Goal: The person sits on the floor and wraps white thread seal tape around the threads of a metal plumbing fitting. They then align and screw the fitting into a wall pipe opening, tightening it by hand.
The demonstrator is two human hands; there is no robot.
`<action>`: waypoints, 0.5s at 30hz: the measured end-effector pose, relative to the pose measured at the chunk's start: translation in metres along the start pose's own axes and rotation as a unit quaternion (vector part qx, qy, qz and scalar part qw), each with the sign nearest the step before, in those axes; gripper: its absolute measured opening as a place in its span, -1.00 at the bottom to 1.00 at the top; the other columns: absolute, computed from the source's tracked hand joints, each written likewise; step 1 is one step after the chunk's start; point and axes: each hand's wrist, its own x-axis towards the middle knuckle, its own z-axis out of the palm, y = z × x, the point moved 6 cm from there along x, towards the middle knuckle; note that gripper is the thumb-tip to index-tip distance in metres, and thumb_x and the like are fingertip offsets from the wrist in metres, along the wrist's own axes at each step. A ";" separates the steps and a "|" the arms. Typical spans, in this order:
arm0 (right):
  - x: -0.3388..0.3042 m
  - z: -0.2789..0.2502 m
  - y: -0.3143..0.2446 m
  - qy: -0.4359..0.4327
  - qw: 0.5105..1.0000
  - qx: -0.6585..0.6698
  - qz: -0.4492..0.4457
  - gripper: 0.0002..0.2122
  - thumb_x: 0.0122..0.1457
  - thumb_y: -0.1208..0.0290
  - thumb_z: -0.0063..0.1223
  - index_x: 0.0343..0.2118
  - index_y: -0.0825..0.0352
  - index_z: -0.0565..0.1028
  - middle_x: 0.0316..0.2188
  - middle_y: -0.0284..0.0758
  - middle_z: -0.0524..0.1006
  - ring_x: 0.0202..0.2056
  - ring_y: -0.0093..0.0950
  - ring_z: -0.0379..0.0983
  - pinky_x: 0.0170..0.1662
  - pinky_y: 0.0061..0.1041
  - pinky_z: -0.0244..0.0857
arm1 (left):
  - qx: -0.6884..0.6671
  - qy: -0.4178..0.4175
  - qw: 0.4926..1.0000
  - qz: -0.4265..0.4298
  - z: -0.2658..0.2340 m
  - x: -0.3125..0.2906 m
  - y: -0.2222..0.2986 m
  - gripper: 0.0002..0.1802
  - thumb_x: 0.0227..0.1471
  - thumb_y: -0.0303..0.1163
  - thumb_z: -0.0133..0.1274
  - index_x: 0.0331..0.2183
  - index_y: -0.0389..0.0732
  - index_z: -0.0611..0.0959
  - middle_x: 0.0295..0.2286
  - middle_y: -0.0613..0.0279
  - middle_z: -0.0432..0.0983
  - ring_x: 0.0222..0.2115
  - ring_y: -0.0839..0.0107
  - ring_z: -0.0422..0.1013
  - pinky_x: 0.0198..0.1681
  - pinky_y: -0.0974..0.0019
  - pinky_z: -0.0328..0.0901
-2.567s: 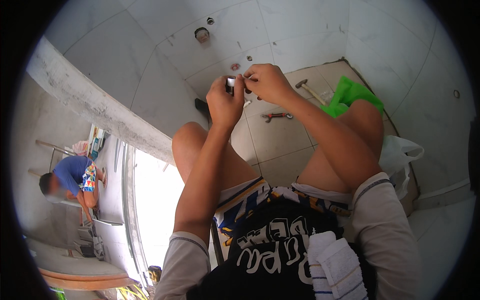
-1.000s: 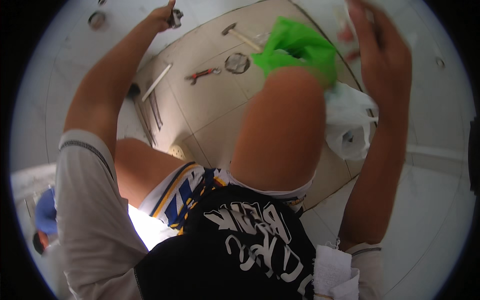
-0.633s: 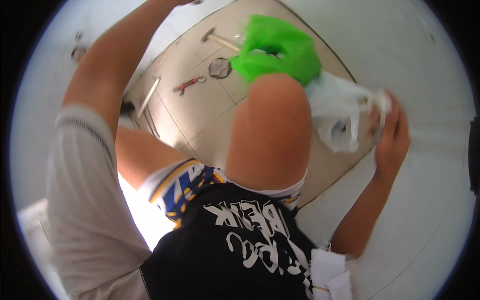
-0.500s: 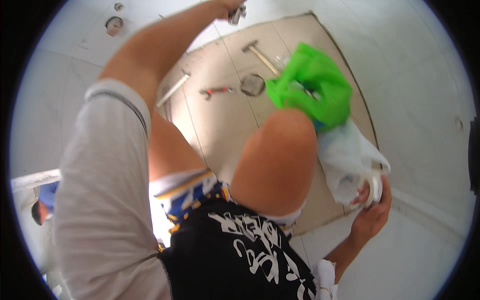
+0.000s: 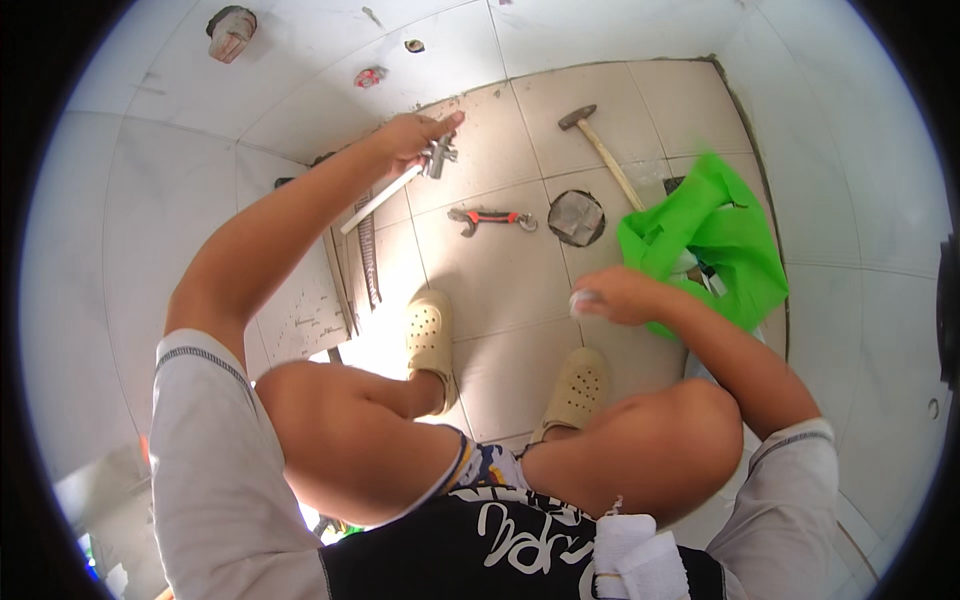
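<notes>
My left hand reaches out at the upper left, its fingers closed round a small silver metal valve. Just below it on the tiles, a stick-like tool with a white handle has its upper end hidden by the hand and valve. My right hand is closed at centre right, in front of a green bag. From its fingertips pokes a small white roll, mostly covered. Between the two hands lies a red-and-black adjustable wrench on the floor.
A wooden-handled hammer lies beyond the wrench, beside a round covered floor hole. White walls close in the corner, with a pipe stub and a red-rimmed wall opening. My beige clogs stand on the tiles.
My right hand has come from the white plastic bag at the lower right up to the middle, with the white roll. My left hand and the valve appear lower in the view.
</notes>
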 end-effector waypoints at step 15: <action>0.179 -0.096 -0.100 0.481 0.871 0.069 0.072 -0.33 0.10 0.12 0.44 0.16 0.40 0.38 -0.05 -0.11 0.55 -0.18 -0.29 0.56 -0.19 -0.29 0.50 | -0.423 -0.022 0.904 0.060 0.018 0.064 -0.025 -0.38 -0.03 0.17 0.43 -0.30 -0.23 0.66 -0.40 0.31 0.55 -0.42 0.47 0.52 -0.24 0.26 0.53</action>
